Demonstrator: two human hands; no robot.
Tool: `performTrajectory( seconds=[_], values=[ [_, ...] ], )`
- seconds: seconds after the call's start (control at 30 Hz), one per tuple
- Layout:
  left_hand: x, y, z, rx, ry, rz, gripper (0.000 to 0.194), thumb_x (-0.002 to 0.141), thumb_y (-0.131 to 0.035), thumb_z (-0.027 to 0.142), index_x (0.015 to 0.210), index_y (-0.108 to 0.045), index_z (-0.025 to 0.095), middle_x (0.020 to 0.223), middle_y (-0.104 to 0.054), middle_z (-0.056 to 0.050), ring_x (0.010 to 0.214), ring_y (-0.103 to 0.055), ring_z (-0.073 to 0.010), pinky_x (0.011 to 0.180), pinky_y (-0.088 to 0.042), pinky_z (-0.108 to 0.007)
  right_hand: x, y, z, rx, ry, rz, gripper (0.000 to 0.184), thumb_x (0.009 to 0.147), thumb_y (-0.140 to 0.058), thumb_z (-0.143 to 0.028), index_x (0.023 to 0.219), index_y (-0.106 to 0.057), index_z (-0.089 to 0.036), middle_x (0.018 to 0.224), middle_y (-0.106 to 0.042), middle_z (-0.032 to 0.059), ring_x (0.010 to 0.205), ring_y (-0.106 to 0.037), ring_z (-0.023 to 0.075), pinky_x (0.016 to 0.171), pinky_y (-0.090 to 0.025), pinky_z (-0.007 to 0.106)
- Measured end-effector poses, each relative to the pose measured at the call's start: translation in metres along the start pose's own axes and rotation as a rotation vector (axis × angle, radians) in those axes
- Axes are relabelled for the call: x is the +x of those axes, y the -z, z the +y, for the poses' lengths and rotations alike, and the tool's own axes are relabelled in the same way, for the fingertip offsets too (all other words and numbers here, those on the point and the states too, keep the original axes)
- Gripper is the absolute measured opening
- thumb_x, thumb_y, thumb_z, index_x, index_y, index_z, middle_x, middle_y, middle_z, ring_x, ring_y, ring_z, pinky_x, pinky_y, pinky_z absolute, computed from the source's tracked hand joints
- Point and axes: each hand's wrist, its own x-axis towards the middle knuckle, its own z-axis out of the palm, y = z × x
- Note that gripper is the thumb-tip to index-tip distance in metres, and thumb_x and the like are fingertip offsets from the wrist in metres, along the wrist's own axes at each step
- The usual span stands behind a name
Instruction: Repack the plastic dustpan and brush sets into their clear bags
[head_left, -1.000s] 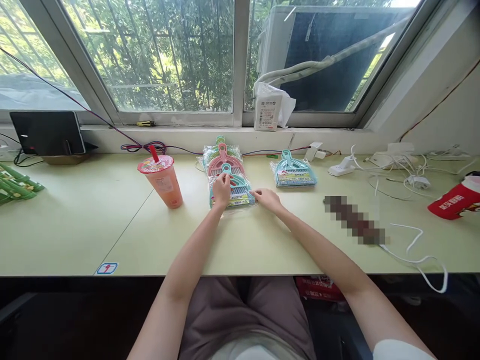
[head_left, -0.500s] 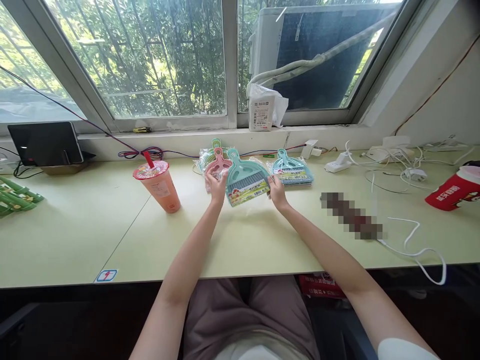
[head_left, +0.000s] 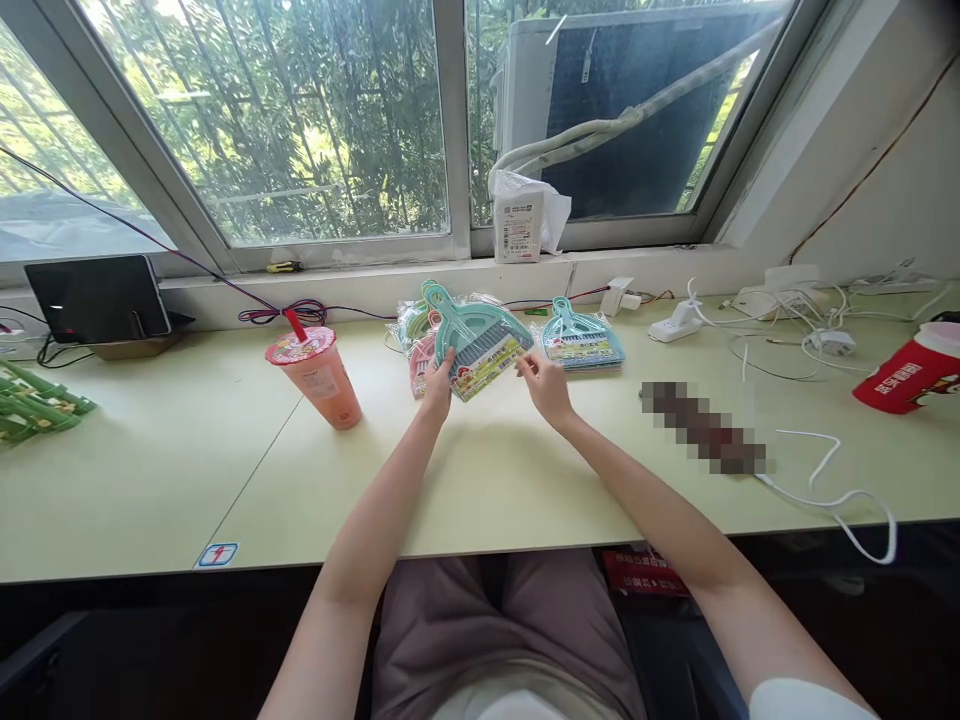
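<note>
A teal mini dustpan and brush set (head_left: 480, 345) in a clear wrapper is held up, tilted, above the table. My left hand (head_left: 437, 388) grips its lower left side, thumb over the front. At its right corner my right hand (head_left: 546, 388) is closed, fingertips pinching the wrapper's edge; the exact contact is hard to see. Just behind, partly covered, lie a pink wrapped dustpan set (head_left: 421, 365) and a green one (head_left: 411, 322). To the right rests a pile of teal wrapped dustpan sets (head_left: 581, 340).
Left of my hands stands a pink drink cup (head_left: 322, 380) with a red straw. A tablet (head_left: 97, 300) and green bamboo-like pieces (head_left: 37, 400) are farther left. White cables (head_left: 832, 500), a blurred-out object (head_left: 701, 428) and a red cup (head_left: 904, 375) lie right.
The held dustpan set has tilted further, its right side rising and its handle swinging left over the pink set. My right hand's fingers have shifted slightly left and curled at the corner.
</note>
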Motion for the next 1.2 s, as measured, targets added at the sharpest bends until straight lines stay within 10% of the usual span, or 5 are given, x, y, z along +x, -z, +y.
performTrajectory(
  seconds=[0.23, 0.5, 0.7, 0.97, 1.2],
  values=[
    [-0.005, 0.000, 0.004, 0.012, 0.008, -0.138, 0.043, 0.082, -0.064, 0.045, 0.120, -0.058, 0.027, 0.120, -0.067, -0.004, 0.119, -0.060, -0.0252, 0.091, -0.056, -0.037, 0.005, -0.013, 0.007, 0.591, -0.245, -0.040, 0.029, 0.074, -0.062, -0.048, 0.083, -0.057, -0.021, 0.088, -0.069, 0.0044, 0.075, -0.065, 0.0162, 0.068, -0.051, 0.029],
    [-0.004, 0.001, 0.002, -0.057, 0.057, -0.138, 0.047, 0.079, -0.068, 0.046, 0.120, -0.057, 0.027, 0.123, -0.066, -0.005, 0.113, -0.063, -0.0239, 0.091, -0.056, -0.038, 0.005, -0.007, 0.004, 0.644, -0.184, -0.182, 0.035, 0.074, -0.059, -0.038, 0.107, -0.054, -0.028, 0.112, -0.066, 0.0025, 0.111, -0.061, 0.0210, 0.095, -0.051, 0.038],
    [-0.009, 0.000, 0.003, 0.028, 0.097, -0.231, 0.045, 0.082, -0.064, 0.048, 0.122, -0.057, 0.029, 0.114, -0.069, -0.004, 0.101, -0.067, -0.0215, 0.083, -0.058, -0.036, 0.005, -0.009, 0.011, 0.767, -0.256, -0.133, 0.050, 0.066, -0.075, -0.047, 0.107, -0.052, -0.029, 0.102, -0.068, 0.0033, 0.102, -0.065, 0.0232, 0.091, -0.056, 0.044],
    [0.007, 0.003, 0.001, 0.162, 0.040, 0.129, 0.038, 0.093, -0.043, 0.048, 0.120, -0.058, 0.027, 0.108, -0.070, -0.004, 0.093, -0.068, -0.0189, 0.064, -0.056, -0.027, 0.014, 0.004, 0.012, 0.760, -0.311, -0.120, 0.038, 0.065, -0.078, -0.033, 0.097, -0.059, -0.025, 0.092, -0.072, 0.0035, 0.089, -0.070, 0.0247, 0.088, -0.059, 0.047],
    [0.012, 0.018, 0.014, 0.087, -0.035, 0.067, 0.051, 0.088, -0.043, 0.061, 0.117, -0.059, 0.021, 0.108, -0.068, -0.009, 0.086, -0.067, -0.0147, 0.066, -0.054, -0.024, 0.021, 0.019, 0.012, 0.709, -0.307, -0.230, 0.034, 0.067, -0.075, -0.028, 0.098, -0.064, -0.023, 0.085, -0.074, 0.0031, 0.074, -0.070, 0.0215, 0.078, -0.060, 0.043]
  ],
)
